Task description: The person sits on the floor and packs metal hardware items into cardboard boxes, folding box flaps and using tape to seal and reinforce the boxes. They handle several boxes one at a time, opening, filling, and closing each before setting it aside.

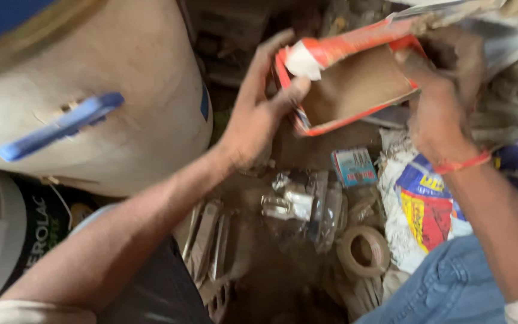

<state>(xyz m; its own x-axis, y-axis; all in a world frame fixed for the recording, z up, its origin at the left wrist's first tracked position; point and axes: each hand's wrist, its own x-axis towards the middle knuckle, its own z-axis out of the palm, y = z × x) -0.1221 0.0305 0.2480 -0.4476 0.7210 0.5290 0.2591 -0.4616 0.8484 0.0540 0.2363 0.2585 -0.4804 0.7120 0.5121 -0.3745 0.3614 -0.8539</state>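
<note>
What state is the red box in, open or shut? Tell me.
Open. The red box, held by the left hand and right hand, shows its bare brown inside.

Dirt floor (271, 270) below me, dim and cluttered. A big pale drum (139, 90) with a blue handle (61, 126) stands at ten o'clock; a tape roll (364, 251) lies at five, a printed sack (427, 210) at four.

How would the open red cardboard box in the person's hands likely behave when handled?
The red cardboard box looks empty, so probably light. Its torn flap suggests thin card that would bend under a squeeze. Both the left hand and right hand grip its edges.
</note>
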